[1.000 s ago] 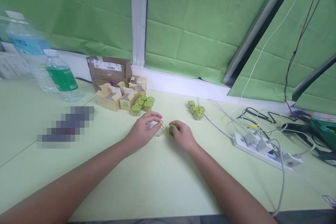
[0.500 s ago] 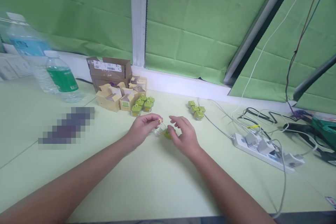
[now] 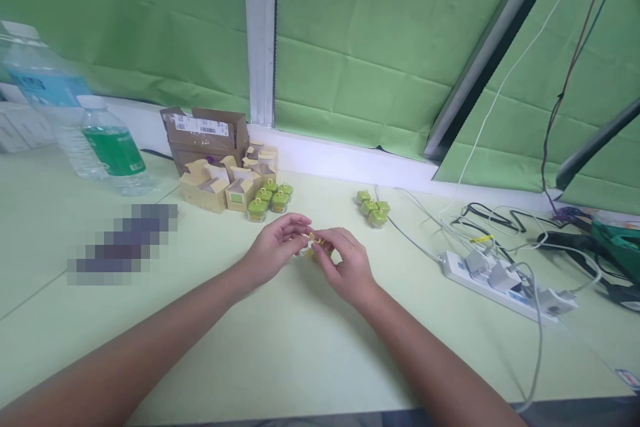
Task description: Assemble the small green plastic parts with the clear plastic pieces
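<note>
Close together over the middle of the table, my two hands meet at a small yellow looped piece point(image 3: 312, 238). The thumb and fingers of my left hand point(image 3: 275, 248) are closed on its left side. From the right, my right hand point(image 3: 349, 261) pinches at the same piece with thumb and fingertips. A bit of green and clear plastic shows between and under the fingers, mostly hidden. Beyond my left hand stand several small clear jars with green lids point(image 3: 264, 197), each lid with a yellow loop on top. More such jars point(image 3: 376, 215) stand farther right.
Open small cartons point(image 3: 204, 185) and a brown cardboard box point(image 3: 205, 137) stand behind the left jars. Two water bottles point(image 3: 116, 153) are at the left, near a blurred-out dark object point(image 3: 127, 240). A power strip point(image 3: 493, 283) with plugs and cables lies at the right.
My right hand has moved left and closed its fingers at the yellow piece by my left hand. The green lid by my right hand is now mostly covered.
</note>
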A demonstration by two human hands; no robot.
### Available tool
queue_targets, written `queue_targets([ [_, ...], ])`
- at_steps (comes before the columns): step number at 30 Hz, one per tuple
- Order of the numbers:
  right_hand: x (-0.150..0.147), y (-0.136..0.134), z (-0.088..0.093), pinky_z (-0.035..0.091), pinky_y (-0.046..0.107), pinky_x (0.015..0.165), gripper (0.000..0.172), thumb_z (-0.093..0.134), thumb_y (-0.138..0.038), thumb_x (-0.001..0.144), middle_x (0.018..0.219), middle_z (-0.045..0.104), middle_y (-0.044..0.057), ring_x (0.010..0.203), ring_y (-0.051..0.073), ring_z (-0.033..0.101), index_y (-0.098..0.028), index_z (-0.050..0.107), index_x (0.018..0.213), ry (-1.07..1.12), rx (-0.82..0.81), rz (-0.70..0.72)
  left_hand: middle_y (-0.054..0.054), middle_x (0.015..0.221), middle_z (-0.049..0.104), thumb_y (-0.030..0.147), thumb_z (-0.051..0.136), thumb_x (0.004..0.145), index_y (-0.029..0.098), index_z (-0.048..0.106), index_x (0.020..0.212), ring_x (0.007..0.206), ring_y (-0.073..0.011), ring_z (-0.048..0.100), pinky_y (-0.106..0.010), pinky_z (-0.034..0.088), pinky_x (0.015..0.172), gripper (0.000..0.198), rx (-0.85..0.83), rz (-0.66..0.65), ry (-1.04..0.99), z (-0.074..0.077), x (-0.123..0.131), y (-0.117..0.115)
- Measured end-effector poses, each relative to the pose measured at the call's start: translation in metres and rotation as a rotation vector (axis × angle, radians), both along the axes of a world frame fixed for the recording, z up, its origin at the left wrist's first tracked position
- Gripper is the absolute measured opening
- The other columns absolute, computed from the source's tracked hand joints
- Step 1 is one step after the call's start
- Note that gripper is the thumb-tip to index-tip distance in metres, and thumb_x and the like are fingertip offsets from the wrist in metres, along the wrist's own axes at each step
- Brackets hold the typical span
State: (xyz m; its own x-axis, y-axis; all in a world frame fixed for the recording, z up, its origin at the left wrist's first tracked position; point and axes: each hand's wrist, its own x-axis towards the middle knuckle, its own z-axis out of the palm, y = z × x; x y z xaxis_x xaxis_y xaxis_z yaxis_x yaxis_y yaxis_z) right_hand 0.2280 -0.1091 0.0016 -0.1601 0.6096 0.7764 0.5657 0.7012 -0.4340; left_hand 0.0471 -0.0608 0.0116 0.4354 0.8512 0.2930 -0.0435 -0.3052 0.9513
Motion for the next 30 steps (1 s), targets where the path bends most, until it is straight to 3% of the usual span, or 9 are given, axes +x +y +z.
queue_targets([
  [3, -0.0004, 0.0005, -0.0005, 0.054, 0.032, 0.070, 0.020, 0.057, -0.019, 0.093, 0.090, 0.070, 0.005, 0.076, 0.017, 0.063, -0.024, 0.066, 0.111, 0.050, -0.031, -0.011, -0.006, 0.116, 0.065, 0.027, 0.065, 0.087, 0.024, 0.061, 0.116, 0.097, -0.0180, 0.062, -0.031, 0.052, 0.078, 0.030, 0.250, 0.098, 0.121, -0.0023, -0.0006, -0.0025],
  [5, -0.0013, 0.0008, -0.0011, 0.054, 0.031, 0.068, 0.020, 0.058, -0.019, 0.093, 0.089, 0.070, 0.004, 0.074, 0.016, 0.062, -0.024, 0.066, 0.110, 0.085, -0.060, -0.004, -0.005, 0.115, 0.065, 0.026, 0.063, 0.088, 0.025, 0.064, 0.113, 0.097, -0.0177, 0.061, -0.030, 0.051, 0.077, 0.025, 0.416, 0.143, 0.204, -0.0026, -0.0007, -0.0040],
  [8, -0.0030, 0.0004, -0.0017, 0.053, 0.029, 0.067, 0.020, 0.059, -0.019, 0.092, 0.089, 0.071, 0.004, 0.073, 0.015, 0.062, -0.024, 0.067, 0.110, 0.115, -0.091, 0.016, -0.005, 0.110, 0.067, 0.024, 0.061, 0.091, 0.024, 0.066, 0.108, 0.097, -0.0177, 0.062, -0.029, 0.050, 0.074, 0.019, 0.533, 0.140, 0.234, -0.0027, -0.0007, -0.0045],
  [15, -0.0037, -0.0001, -0.0018, 0.053, 0.030, 0.067, 0.018, 0.058, -0.021, 0.093, 0.087, 0.069, 0.003, 0.072, 0.015, 0.061, -0.023, 0.068, 0.108, 0.147, -0.125, 0.011, -0.004, 0.105, 0.069, 0.026, 0.063, 0.090, 0.023, 0.068, 0.104, 0.093, -0.0168, 0.063, -0.029, 0.050, 0.073, 0.015, 0.537, 0.165, 0.249, -0.0029, -0.0024, -0.0022],
  [21, -0.0025, 0.0019, -0.0044, 0.054, 0.030, 0.067, 0.017, 0.058, -0.025, 0.093, 0.084, 0.068, 0.004, 0.071, 0.015, 0.062, -0.022, 0.067, 0.107, 0.154, -0.141, -0.018, -0.003, 0.088, 0.072, 0.030, 0.066, 0.089, 0.021, 0.072, 0.093, 0.080, -0.0162, 0.065, -0.027, 0.049, 0.067, 0.011, 0.495, 0.209, 0.281, 0.0040, -0.0034, -0.0052],
  [30, -0.0024, 0.0024, -0.0055, 0.055, 0.030, 0.067, 0.022, 0.059, -0.024, 0.091, 0.089, 0.066, 0.004, 0.073, 0.015, 0.063, -0.022, 0.066, 0.112, 0.177, -0.177, -0.007, -0.006, 0.084, 0.075, 0.031, 0.068, 0.087, 0.023, 0.078, 0.088, 0.080, -0.0195, 0.068, -0.029, 0.052, 0.066, 0.013, 0.546, 0.249, 0.282, 0.0033, -0.0065, -0.0016],
])
